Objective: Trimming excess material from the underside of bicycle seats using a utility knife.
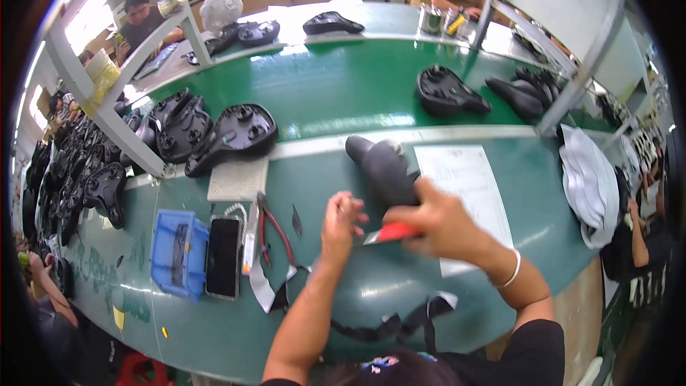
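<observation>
Saddle is on the counter just beyond both hands — right grip wraps the red cutter, left grip half-curled, can't tell if pinching — I'd angle the cutter away from it.

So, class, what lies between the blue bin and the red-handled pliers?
From the blue bin to the pliers, the head view shows a phone, a pale beaded strand by its far end, then a slim white-and-orange tool.
</observation>
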Tool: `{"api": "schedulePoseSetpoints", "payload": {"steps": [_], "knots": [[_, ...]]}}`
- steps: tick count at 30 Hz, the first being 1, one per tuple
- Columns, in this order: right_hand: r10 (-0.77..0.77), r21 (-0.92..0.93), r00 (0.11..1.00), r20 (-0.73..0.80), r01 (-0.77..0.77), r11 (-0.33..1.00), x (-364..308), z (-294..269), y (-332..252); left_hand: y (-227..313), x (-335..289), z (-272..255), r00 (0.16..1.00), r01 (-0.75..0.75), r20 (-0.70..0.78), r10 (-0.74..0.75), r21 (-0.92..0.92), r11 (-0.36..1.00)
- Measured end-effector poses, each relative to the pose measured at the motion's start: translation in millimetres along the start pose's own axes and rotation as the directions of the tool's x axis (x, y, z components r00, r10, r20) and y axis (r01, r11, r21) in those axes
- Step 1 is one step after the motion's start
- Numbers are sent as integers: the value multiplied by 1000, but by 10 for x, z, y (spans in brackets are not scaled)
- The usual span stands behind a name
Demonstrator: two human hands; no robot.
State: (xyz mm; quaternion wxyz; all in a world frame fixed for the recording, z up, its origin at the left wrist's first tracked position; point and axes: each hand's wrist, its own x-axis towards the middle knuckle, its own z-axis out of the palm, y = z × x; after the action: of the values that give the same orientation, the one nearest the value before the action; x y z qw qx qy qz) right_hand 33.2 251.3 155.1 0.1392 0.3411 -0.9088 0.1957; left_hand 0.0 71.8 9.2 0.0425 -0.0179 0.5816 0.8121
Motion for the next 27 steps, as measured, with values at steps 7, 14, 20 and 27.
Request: {"api": "schedulePoseSetpoints", "payload": {"steps": [7,14,20,27], "knots": [[-82,226,977,199,36,973,-1092,475,-711,327,-352,-273,898,361,268,-348,2,933],[520,394,854,-16,-472,788,-1612,314,-479,786,-1022,-455,909,415,-8,-416,-43,909],[17,46,996,89,-21,999,-1320,181,-361,1126,-967,-171,915,375,54,-400,249,893],[254,-85,934,249,-240,967,-1745,417,-562,1039,-1002,-312,955,270,13,-296,373,888]]}}
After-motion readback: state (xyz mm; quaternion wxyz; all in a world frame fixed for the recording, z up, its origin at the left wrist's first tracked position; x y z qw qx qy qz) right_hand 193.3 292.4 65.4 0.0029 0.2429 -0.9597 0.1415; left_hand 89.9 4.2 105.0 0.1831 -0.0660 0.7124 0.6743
